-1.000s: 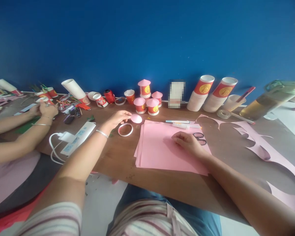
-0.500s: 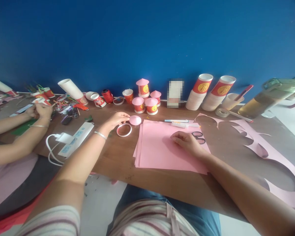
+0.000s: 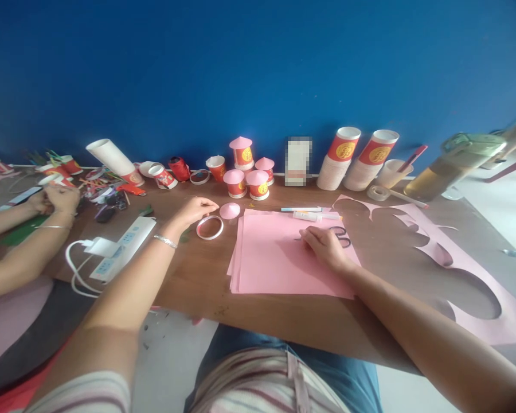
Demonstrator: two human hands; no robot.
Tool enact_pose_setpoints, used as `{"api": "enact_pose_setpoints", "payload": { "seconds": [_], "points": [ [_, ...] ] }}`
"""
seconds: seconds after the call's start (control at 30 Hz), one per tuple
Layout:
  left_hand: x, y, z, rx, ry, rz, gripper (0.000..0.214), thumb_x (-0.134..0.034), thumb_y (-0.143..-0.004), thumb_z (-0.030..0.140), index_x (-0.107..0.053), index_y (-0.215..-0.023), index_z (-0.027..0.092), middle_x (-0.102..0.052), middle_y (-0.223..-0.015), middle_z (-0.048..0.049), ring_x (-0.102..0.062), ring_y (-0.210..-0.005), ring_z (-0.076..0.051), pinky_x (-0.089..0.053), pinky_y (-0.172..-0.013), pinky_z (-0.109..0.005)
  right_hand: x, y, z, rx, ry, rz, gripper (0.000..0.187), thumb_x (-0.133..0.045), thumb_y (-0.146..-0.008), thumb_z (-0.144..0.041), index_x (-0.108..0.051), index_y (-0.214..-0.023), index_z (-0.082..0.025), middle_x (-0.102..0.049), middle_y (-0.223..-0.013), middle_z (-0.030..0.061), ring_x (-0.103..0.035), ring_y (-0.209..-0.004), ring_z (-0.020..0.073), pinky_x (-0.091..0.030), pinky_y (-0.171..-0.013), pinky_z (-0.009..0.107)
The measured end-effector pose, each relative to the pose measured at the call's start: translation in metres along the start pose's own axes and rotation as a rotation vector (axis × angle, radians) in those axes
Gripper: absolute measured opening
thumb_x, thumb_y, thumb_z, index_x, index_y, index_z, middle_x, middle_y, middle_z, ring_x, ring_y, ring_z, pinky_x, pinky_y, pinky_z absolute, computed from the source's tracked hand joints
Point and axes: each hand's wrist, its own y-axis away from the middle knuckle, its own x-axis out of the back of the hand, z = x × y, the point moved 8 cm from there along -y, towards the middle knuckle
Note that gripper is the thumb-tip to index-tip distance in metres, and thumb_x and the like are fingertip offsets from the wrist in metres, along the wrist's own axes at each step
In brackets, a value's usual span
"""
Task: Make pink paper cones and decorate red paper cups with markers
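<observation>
My left hand (image 3: 196, 211) reaches over the table with fingers stretched out and nothing in them. Its fingertips are just left of a small pink paper cone (image 3: 230, 211), apart from it. Below those fingers lies a roll of tape (image 3: 210, 228). My right hand (image 3: 325, 246) rests on a stack of pink paper (image 3: 275, 258), its fingers curled over the middle of black-handled scissors (image 3: 341, 237). The handle loops show to the right of the hand and a dark tip to its left; the part between is hidden. Two pens (image 3: 307, 216) lie at the paper's far edge.
Red paper cups with pink cone tops (image 3: 258, 184) stand near the blue wall. Cup stacks (image 3: 346, 155) and a jug (image 3: 447, 166) are at right, beside cut pink paper (image 3: 477, 287). A power strip (image 3: 122, 249) and another person's hands (image 3: 58, 198) are at left.
My left hand has let go of the pink cone and drawn back a little to the left. My right hand has shifted slightly on the scissors, so a dark tip now shows. The view has shifted slightly.
</observation>
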Motion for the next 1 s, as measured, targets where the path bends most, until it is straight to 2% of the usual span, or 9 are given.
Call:
{"api": "enact_pose_setpoints", "payload": {
  "seconds": [0.1, 0.17, 0.23, 0.33, 0.43, 0.53, 0.67, 0.8, 1.0],
  "points": [
    [0.001, 0.011, 0.014, -0.082, 0.002, 0.137, 0.022, -0.077, -0.077, 0.033, -0.079, -0.092, 0.017, -0.077, -0.093, -0.0059, -0.059, -0.072, -0.014, -0.046, -0.064, -0.024, 0.005, -0.003, 0.007, 0.010, 0.134, 0.121, 0.033, -0.048, -0.099, -0.039, -0.058, -0.072, -0.022, -0.068, -0.077, 0.0049, -0.059, -0.070, 0.0185, -0.042, -0.067, 0.029],
    [-0.011, 0.027, 0.033, -0.228, -0.005, 0.200, 0.020, -0.071, -0.084, 0.033, -0.078, -0.095, 0.018, -0.078, -0.097, -0.0062, -0.066, -0.085, -0.018, -0.052, -0.075, -0.026, 0.004, -0.005, 0.011, 0.023, 0.216, 0.157, 0.022, -0.050, -0.096, -0.029, -0.064, -0.081, -0.022, -0.070, -0.089, 0.0066, -0.060, -0.076, 0.0197, -0.043, -0.071, 0.030],
    [-0.045, 0.049, 0.058, -0.441, -0.082, 0.117, 0.018, -0.068, -0.088, 0.034, -0.077, -0.092, 0.019, -0.078, -0.104, -0.0075, -0.069, -0.099, -0.022, -0.055, -0.089, -0.031, 0.001, -0.008, 0.012, 0.043, 0.297, 0.159, 0.019, -0.050, -0.095, -0.023, -0.069, -0.089, -0.022, -0.070, -0.096, 0.0082, -0.061, -0.084, 0.0217, -0.044, -0.076, 0.031],
    [-0.118, 0.088, 0.084, -0.726, -0.199, -0.150, 0.021, -0.066, -0.094, 0.035, -0.078, -0.106, 0.023, -0.076, -0.122, -0.0084, -0.068, -0.119, -0.026, -0.051, -0.111, -0.042, -0.003, -0.011, 0.011, 0.072, 0.420, 0.134, 0.020, -0.053, -0.094, -0.020, -0.072, -0.098, -0.021, -0.070, -0.107, 0.0123, -0.060, -0.103, 0.0275, -0.044, -0.087, 0.036],
    [-0.176, 0.109, 0.089, -0.871, -0.319, -0.310, 0.043, -0.068, -0.094, 0.033, -0.067, -0.136, 0.024, -0.062, -0.151, -0.0117, -0.056, -0.142, -0.029, -0.043, -0.124, -0.049, -0.006, -0.012, 0.009, 0.074, 0.532, 0.108, 0.021, -0.053, -0.097, -0.023, -0.073, -0.100, -0.019, -0.069, -0.112, 0.0156, -0.057, -0.109, 0.0311, -0.042, -0.093, 0.040],
    [-0.205, 0.112, 0.082, -0.956, -0.396, -0.366, 0.061, -0.067, -0.095, 0.036, -0.053, -0.152, 0.018, -0.049, -0.162, -0.0177, -0.043, -0.154, -0.032, -0.035, -0.129, -0.053, -0.009, -0.013, 0.009, 0.051, 0.618, 0.082, 0.026, -0.048, -0.102, -0.025, -0.072, -0.099, -0.018, -0.069, -0.110, 0.0158, -0.059, -0.104, 0.0300, -0.042, -0.091, 0.039],
    [-0.214, 0.109, 0.065, -0.967, -0.497, -0.396, 0.073, -0.060, -0.100, 0.051, -0.040, -0.161, 0.018, -0.040, -0.167, -0.0201, -0.034, -0.159, -0.034, -0.026, -0.132, -0.058, -0.014, -0.015, 0.011, 0.011, 0.693, 0.039, 0.026, -0.045, -0.104, -0.023, -0.070, -0.099, -0.018, -0.072, -0.104, 0.0141, -0.061, -0.097, 0.0271, -0.040, -0.080, 0.034],
    [-0.213, 0.110, 0.059, -0.976, -0.534, -0.380, 0.076, -0.057, -0.101, 0.053, -0.032, -0.165, 0.019, -0.037, -0.169, -0.0185, -0.033, -0.159, -0.033, -0.024, -0.132, -0.056, -0.018, -0.016, 0.012, -0.005, 0.738, 0.002, 0.025, -0.044, -0.104, -0.020, -0.068, -0.097, -0.019, -0.073, -0.099, 0.0126, -0.064, -0.093, 0.0254, -0.039, -0.074, 0.033],
    [-0.213, 0.110, 0.062, -0.978, -0.539, -0.380, 0.076, -0.056, -0.101, 0.055, -0.031, -0.165, 0.023, -0.035, -0.170, -0.0174, -0.031, -0.160, -0.032, -0.026, -0.132, -0.055, -0.015, -0.017, 0.010, -0.024, 0.779, -0.009, 0.023, -0.044, -0.103, -0.016, -0.067, -0.100, -0.018, -0.074, -0.097, 0.0129, -0.067, -0.091, 0.0247, -0.039, -0.073, 0.031]
  ]
}}
